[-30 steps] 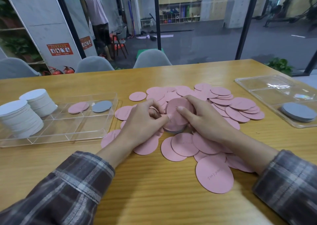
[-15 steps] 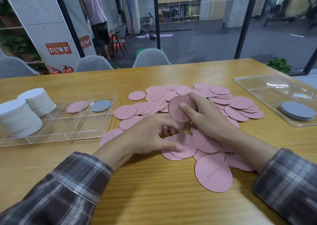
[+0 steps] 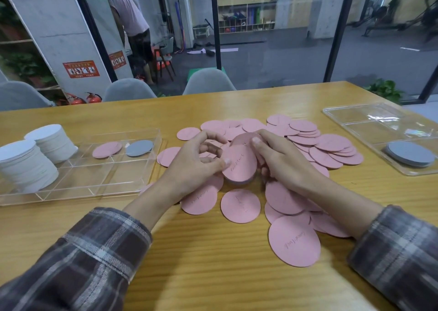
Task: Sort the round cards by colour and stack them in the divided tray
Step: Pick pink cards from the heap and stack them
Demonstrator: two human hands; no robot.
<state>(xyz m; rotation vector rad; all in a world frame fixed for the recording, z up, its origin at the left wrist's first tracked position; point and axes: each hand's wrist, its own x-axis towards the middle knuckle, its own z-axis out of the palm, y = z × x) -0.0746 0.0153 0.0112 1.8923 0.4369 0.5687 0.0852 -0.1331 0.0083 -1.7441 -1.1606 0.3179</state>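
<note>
Pink matte discs with faint script form the small stack (image 3: 239, 168), held tilted between both hands. Well left of the fingers lies the divided tray (image 3: 83, 182), holding two white stacks (image 3: 28, 166), one pink card (image 3: 107, 149) and one grey card (image 3: 139, 148). The left hand (image 3: 196, 166) curls in, thumb pressing the stack's top face. The right hand (image 3: 282, 161) grips its right edge. Loose pink cards (image 3: 331, 154) spread beneath and beyond the fingers. The stack's underside is hidden, and the script is too blurred to read.
</note>
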